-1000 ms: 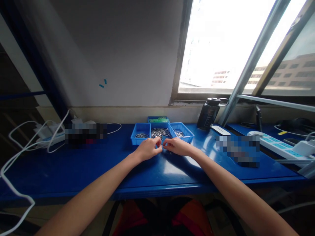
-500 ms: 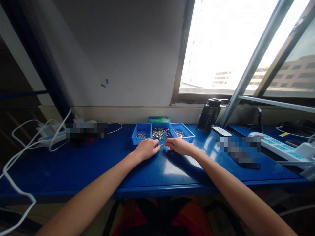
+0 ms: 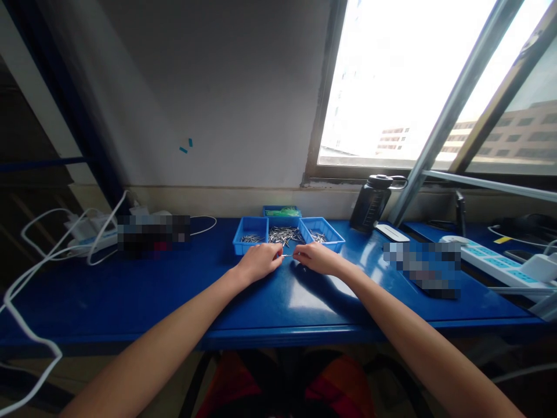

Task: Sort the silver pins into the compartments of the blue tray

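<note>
My left hand (image 3: pixel 260 260) and my right hand (image 3: pixel 316 257) face each other just in front of the blue bins, fingers pinched. Between their fingertips runs a thin silvery metal pin (image 3: pixel 287 255), with an end at each hand. Its exact kind is too small to make out. Close behind the hands lies a pile of similar metal pins (image 3: pixel 285 235). A left blue bin (image 3: pixel 251 248) and a right blue bin (image 3: pixel 333 236) flank the pile, each with more small metal pieces inside.
A rear blue bin (image 3: pixel 282 220) holds green plastic pieces (image 3: pixel 282 212). On the blue table (image 3: pixel 174 307), a black bottle (image 3: pixel 371 203) stands right of the bins, near a white flat object (image 3: pixel 392 233). Power strips (image 3: pixel 496 261) and white cables (image 3: pixel 32 325) lie at the sides.
Both hands keep almost the same place and grip. The pin between them now lies more nearly level; the view has shifted slightly.
</note>
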Motion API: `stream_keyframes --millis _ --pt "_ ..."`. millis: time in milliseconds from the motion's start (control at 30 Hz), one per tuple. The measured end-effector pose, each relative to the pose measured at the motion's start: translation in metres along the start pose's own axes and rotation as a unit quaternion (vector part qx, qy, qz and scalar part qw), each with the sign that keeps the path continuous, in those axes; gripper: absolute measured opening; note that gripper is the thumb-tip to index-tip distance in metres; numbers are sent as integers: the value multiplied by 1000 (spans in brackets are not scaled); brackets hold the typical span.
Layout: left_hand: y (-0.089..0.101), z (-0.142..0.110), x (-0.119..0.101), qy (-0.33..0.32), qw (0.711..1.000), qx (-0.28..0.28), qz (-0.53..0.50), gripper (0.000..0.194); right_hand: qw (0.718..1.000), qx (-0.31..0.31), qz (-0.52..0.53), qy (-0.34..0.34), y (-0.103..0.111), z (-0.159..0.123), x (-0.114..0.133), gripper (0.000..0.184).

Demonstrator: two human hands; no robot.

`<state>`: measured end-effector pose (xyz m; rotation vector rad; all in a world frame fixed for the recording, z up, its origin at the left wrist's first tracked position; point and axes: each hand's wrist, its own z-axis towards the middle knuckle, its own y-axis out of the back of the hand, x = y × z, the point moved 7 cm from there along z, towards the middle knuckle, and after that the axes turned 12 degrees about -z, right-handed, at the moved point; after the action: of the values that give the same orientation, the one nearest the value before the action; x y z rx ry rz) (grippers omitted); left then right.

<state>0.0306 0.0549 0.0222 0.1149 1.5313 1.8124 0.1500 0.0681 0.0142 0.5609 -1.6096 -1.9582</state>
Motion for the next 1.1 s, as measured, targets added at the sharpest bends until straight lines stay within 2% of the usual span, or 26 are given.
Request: stream_keyframes --millis 233,500,700,1100 --pt "5 -2 -15 -63 997 -21 -44 21 1000 6 14 17 0 0 4 23" --pt "3 0 -12 -82 995 -24 -59 17 996 6 81 30 -3 -1 7 26" --pt "-2 0 -16 -101 993 -4 -67 18 995 0 97 36 -3 -1 10 26" --pt "-4 -1 -8 -36 999 15 -13 18 998 -5 64 14 2 -1 4 24"
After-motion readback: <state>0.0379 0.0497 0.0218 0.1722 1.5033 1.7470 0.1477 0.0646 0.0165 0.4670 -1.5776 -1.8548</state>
